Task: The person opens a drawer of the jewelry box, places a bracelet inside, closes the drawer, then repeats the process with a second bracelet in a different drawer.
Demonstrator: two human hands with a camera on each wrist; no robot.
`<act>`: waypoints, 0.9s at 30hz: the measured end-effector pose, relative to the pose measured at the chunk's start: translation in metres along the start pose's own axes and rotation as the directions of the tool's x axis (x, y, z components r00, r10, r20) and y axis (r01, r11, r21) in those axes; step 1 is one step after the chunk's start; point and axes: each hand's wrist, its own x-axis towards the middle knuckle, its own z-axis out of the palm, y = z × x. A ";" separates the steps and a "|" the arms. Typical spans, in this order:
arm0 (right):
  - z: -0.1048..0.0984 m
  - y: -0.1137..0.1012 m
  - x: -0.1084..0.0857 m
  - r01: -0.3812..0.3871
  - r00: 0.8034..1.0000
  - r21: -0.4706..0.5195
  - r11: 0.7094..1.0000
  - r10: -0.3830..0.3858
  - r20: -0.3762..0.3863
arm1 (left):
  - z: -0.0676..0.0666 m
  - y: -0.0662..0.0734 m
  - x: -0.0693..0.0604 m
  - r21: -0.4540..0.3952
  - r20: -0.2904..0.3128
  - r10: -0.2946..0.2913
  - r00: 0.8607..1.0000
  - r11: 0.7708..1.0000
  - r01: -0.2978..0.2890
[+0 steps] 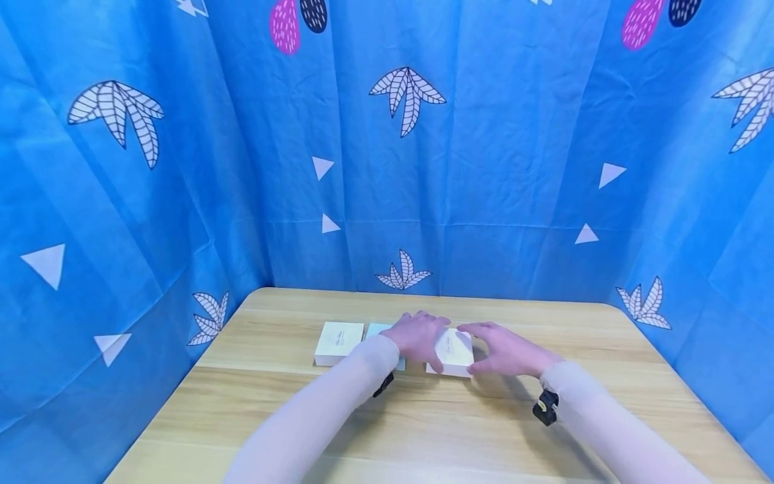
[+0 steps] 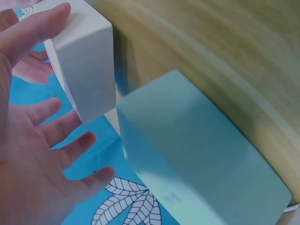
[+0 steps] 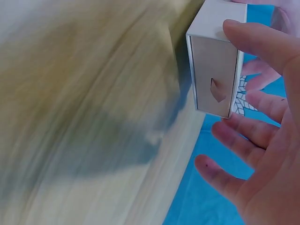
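A small white box with faint lettering on its lid is between my two hands on the wooden table. My left hand pinches its left end, thumb at the front edge and index finger at the back, other fingers spread. On the right end, my right hand holds it the same way. The right wrist view shows that end of the white box, with a small notch-like flap in it. A pale blue box stands beside my left hand, partly hidden by it in the head view.
Another white box lies at the left end of the row. Blue patterned curtains hang behind the table and on both sides. A dark band device sits on the right wrist.
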 end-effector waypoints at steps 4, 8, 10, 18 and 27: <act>-0.002 -0.004 0.008 0.000 1.000 0.002 1.000 0.000 -0.003 | -0.004 -0.005 -0.002 -0.020 0.003 -0.010 1.000 1.000 0.010; -0.002 -0.006 0.016 -0.001 1.000 -0.004 1.000 0.001 0.007 | -0.007 -0.010 -0.003 -0.029 0.011 -0.033 0.999 0.999 0.033; -0.001 -0.006 0.020 -0.009 1.000 -0.005 1.000 0.009 0.015 | -0.008 -0.012 -0.004 -0.031 0.019 -0.048 0.999 0.998 0.048; 0.004 -0.008 0.029 -0.027 0.999 0.013 1.000 0.027 0.026 | -0.007 -0.021 -0.002 -0.035 0.032 -0.078 0.996 0.996 0.079; 0.006 -0.010 0.035 -0.065 0.997 0.016 0.998 0.065 0.042 | -0.004 -0.026 0.000 -0.049 0.039 -0.091 0.995 0.994 0.093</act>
